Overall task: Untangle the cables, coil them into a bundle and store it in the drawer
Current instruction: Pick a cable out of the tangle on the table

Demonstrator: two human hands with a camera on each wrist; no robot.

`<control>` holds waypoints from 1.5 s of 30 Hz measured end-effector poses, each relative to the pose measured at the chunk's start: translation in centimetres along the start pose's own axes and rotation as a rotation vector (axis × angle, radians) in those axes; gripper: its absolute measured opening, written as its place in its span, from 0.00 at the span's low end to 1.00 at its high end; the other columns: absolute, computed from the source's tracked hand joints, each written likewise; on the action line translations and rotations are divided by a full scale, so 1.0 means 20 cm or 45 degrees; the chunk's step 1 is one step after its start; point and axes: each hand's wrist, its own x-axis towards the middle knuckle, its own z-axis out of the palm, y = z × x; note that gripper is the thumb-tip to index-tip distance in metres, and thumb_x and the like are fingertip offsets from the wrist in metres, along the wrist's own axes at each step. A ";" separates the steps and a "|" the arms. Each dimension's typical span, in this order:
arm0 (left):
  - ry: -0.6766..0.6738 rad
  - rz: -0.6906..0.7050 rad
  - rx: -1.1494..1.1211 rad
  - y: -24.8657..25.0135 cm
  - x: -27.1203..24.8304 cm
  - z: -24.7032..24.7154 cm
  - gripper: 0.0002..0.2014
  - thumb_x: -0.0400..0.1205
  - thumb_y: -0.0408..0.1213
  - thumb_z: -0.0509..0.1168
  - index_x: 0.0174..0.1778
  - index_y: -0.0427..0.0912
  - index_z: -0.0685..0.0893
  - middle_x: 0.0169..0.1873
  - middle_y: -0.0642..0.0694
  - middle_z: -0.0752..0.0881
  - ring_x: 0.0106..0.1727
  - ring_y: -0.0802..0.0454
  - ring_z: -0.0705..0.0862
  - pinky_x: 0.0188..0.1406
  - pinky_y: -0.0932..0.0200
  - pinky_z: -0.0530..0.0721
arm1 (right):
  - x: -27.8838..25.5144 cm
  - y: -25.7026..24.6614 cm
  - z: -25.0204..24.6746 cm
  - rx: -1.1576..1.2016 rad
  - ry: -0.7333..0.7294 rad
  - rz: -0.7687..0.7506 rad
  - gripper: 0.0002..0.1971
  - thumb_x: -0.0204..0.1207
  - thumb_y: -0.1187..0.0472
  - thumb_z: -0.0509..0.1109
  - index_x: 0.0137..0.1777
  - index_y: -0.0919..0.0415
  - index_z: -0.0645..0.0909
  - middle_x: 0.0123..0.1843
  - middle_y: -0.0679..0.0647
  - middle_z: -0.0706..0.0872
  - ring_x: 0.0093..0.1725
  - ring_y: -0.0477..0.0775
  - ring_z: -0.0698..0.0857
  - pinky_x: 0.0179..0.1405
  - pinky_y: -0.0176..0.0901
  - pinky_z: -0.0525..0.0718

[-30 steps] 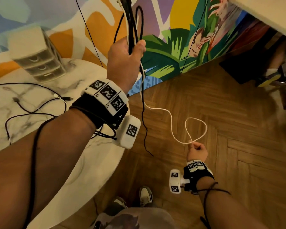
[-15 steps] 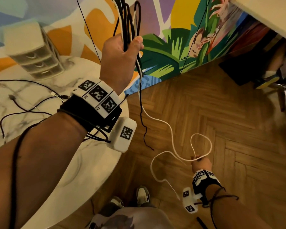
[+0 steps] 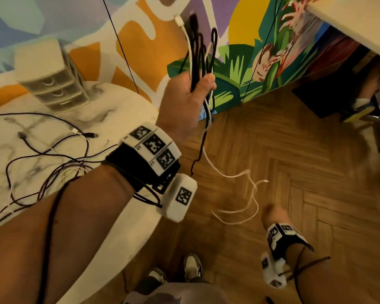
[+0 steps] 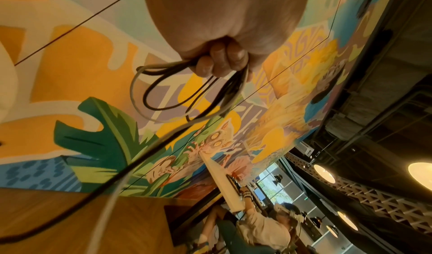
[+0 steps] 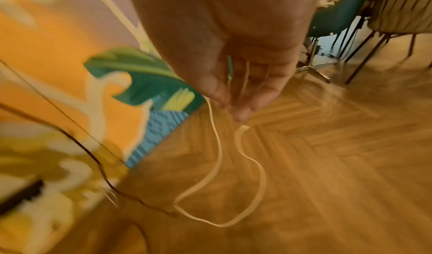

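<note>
Left hand (image 3: 184, 102) raised over the edge of the round marble-patterned counter (image 3: 123, 102), fingers (image 4: 222, 58) curled tight round a bunch of looped black and white cables (image 3: 199, 51). The loops stand up above the fist; two tails drop below it, one thin black cable (image 3: 198, 154) and one thin white cable (image 3: 239, 194) that curls loose over the herringbone wooden floor (image 3: 294, 161).

Right hand (image 3: 272, 213) low, near the white cable's slack. Wrist view shows its fingers (image 5: 245, 99) straight and relaxed, pointing down, with the white strand running past the fingertips. Blurred; I cannot tell whether it is lightly pinched or only brushing. No firm grip seen.

More loose dark and white cables (image 3: 53, 154) sprawl on the counter, some crossing each other. The small beige plastic three-drawer unit (image 3: 51, 77) stands at the back of the counter, all drawers closed.

Judgement: coiling half done; the dangling tails are not yet wound in.

Risks:
- White slack lies in loose curls; pulling it up quickly could tighten a curl into a knot.
- Black tail hangs close to the white one and could twist round it.
- Loops above the fist are uneven; a slackened grip would spill them.
- The counter cables may drag off the edge if snagged.
</note>
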 end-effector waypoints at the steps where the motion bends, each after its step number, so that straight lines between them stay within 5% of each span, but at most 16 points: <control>1: -0.014 -0.015 0.010 -0.02 -0.01 0.02 0.11 0.85 0.37 0.60 0.37 0.42 0.81 0.14 0.62 0.75 0.17 0.66 0.71 0.21 0.75 0.65 | -0.02 -0.10 -0.06 0.220 0.106 -0.122 0.08 0.79 0.63 0.65 0.51 0.64 0.85 0.52 0.62 0.88 0.53 0.64 0.86 0.47 0.44 0.79; 4: -0.041 -0.071 0.006 -0.09 -0.06 0.08 0.11 0.85 0.38 0.60 0.40 0.39 0.83 0.14 0.59 0.73 0.17 0.64 0.70 0.20 0.73 0.65 | -0.19 -0.48 -0.23 0.906 0.179 -0.648 0.12 0.77 0.65 0.68 0.58 0.57 0.85 0.57 0.51 0.88 0.58 0.48 0.85 0.56 0.37 0.83; 6: -0.051 -0.108 0.007 -0.12 -0.09 0.11 0.12 0.86 0.38 0.60 0.42 0.36 0.83 0.18 0.58 0.73 0.18 0.66 0.72 0.22 0.74 0.65 | -0.33 -0.70 -0.30 1.027 -0.106 -0.934 0.17 0.73 0.68 0.66 0.60 0.55 0.82 0.60 0.47 0.85 0.60 0.41 0.83 0.55 0.34 0.84; 8: -0.045 -0.156 0.012 -0.13 -0.12 0.14 0.12 0.85 0.38 0.60 0.45 0.34 0.84 0.20 0.58 0.73 0.18 0.67 0.73 0.22 0.74 0.66 | -0.45 -0.86 -0.33 0.961 -0.282 -1.054 0.08 0.77 0.65 0.65 0.50 0.54 0.83 0.51 0.48 0.87 0.51 0.44 0.85 0.50 0.37 0.84; 11: -0.082 -0.228 0.030 -0.16 -0.12 0.12 0.12 0.85 0.38 0.60 0.46 0.34 0.84 0.18 0.59 0.74 0.19 0.68 0.74 0.23 0.75 0.67 | -0.48 -0.95 -0.29 0.955 -0.267 -1.007 0.20 0.84 0.56 0.60 0.29 0.58 0.75 0.26 0.50 0.76 0.24 0.44 0.74 0.29 0.41 0.72; 14: -0.182 -0.258 0.086 -0.19 -0.10 0.03 0.16 0.86 0.43 0.57 0.40 0.38 0.85 0.12 0.57 0.71 0.15 0.63 0.69 0.21 0.66 0.70 | -0.38 -0.86 -0.24 0.948 0.023 -0.887 0.23 0.84 0.52 0.59 0.26 0.55 0.67 0.23 0.48 0.66 0.20 0.41 0.63 0.24 0.37 0.62; 18: -0.052 -0.221 0.108 -0.19 0.00 -0.12 0.21 0.87 0.45 0.55 0.33 0.37 0.80 0.16 0.54 0.69 0.17 0.58 0.65 0.21 0.64 0.65 | -0.21 -0.59 -0.21 0.776 0.301 -0.513 0.25 0.84 0.49 0.57 0.25 0.57 0.64 0.24 0.50 0.68 0.25 0.50 0.67 0.24 0.44 0.63; 21: -0.054 -0.224 -0.012 -0.16 0.06 -0.17 0.21 0.87 0.46 0.56 0.31 0.39 0.77 0.16 0.52 0.66 0.17 0.57 0.62 0.19 0.67 0.63 | -0.07 -0.39 -0.14 0.529 0.259 -0.290 0.26 0.85 0.48 0.54 0.28 0.62 0.70 0.29 0.59 0.77 0.33 0.59 0.76 0.29 0.46 0.69; 26: -0.179 -0.240 -0.108 -0.15 0.06 -0.13 0.20 0.87 0.44 0.55 0.32 0.39 0.77 0.14 0.54 0.65 0.16 0.58 0.60 0.16 0.65 0.59 | 0.11 -0.22 0.00 -0.014 -0.156 0.006 0.23 0.81 0.48 0.60 0.63 0.68 0.80 0.61 0.67 0.83 0.58 0.67 0.82 0.57 0.53 0.82; 28: -0.241 -0.234 -0.106 -0.15 0.04 -0.09 0.20 0.88 0.44 0.55 0.32 0.39 0.78 0.16 0.49 0.64 0.17 0.55 0.59 0.18 0.63 0.58 | 0.07 -0.29 -0.04 -0.027 -0.192 -0.048 0.30 0.78 0.48 0.65 0.76 0.65 0.68 0.75 0.64 0.71 0.71 0.66 0.74 0.70 0.55 0.75; 30: -0.282 -0.236 -0.087 -0.15 0.01 -0.05 0.21 0.87 0.44 0.55 0.32 0.36 0.79 0.18 0.46 0.64 0.17 0.54 0.60 0.18 0.62 0.58 | 0.00 -0.44 -0.16 0.420 -0.002 -0.327 0.28 0.79 0.52 0.65 0.77 0.61 0.66 0.78 0.63 0.68 0.74 0.62 0.71 0.75 0.56 0.70; 32: -0.327 -0.231 -0.022 -0.15 -0.02 -0.01 0.22 0.87 0.42 0.55 0.34 0.30 0.81 0.15 0.52 0.65 0.16 0.58 0.61 0.18 0.67 0.61 | -0.15 -0.66 -0.35 1.048 0.130 -0.591 0.16 0.81 0.51 0.59 0.60 0.56 0.83 0.61 0.59 0.85 0.62 0.57 0.82 0.71 0.58 0.75; 34: -0.405 -0.230 0.106 -0.16 -0.06 0.02 0.22 0.87 0.41 0.55 0.36 0.29 0.83 0.12 0.56 0.68 0.15 0.62 0.66 0.22 0.71 0.64 | -0.34 -0.85 -0.52 1.403 -0.028 -0.735 0.23 0.83 0.45 0.53 0.38 0.53 0.86 0.40 0.55 0.87 0.43 0.55 0.85 0.58 0.56 0.80; 37: -0.566 -0.227 0.322 -0.19 -0.11 0.05 0.18 0.87 0.42 0.55 0.33 0.43 0.81 0.20 0.59 0.75 0.24 0.65 0.73 0.27 0.73 0.67 | -0.52 -1.04 -0.62 1.345 -0.250 -0.898 0.27 0.83 0.41 0.49 0.39 0.59 0.81 0.38 0.58 0.83 0.39 0.54 0.80 0.45 0.48 0.79; 40: -0.663 -0.229 0.489 -0.19 -0.12 0.04 0.14 0.88 0.43 0.52 0.43 0.47 0.81 0.28 0.58 0.76 0.30 0.64 0.75 0.29 0.77 0.70 | -0.57 -1.13 -0.60 1.288 -0.186 -0.896 0.21 0.85 0.49 0.55 0.46 0.66 0.80 0.39 0.62 0.79 0.38 0.55 0.75 0.36 0.43 0.75; 45: -0.528 -0.227 0.491 -0.20 -0.13 -0.05 0.20 0.87 0.48 0.54 0.28 0.50 0.74 0.22 0.55 0.74 0.23 0.62 0.72 0.26 0.66 0.65 | -0.53 -1.11 -0.53 1.455 -0.242 -0.863 0.14 0.84 0.52 0.59 0.43 0.60 0.77 0.37 0.52 0.85 0.38 0.49 0.84 0.39 0.43 0.84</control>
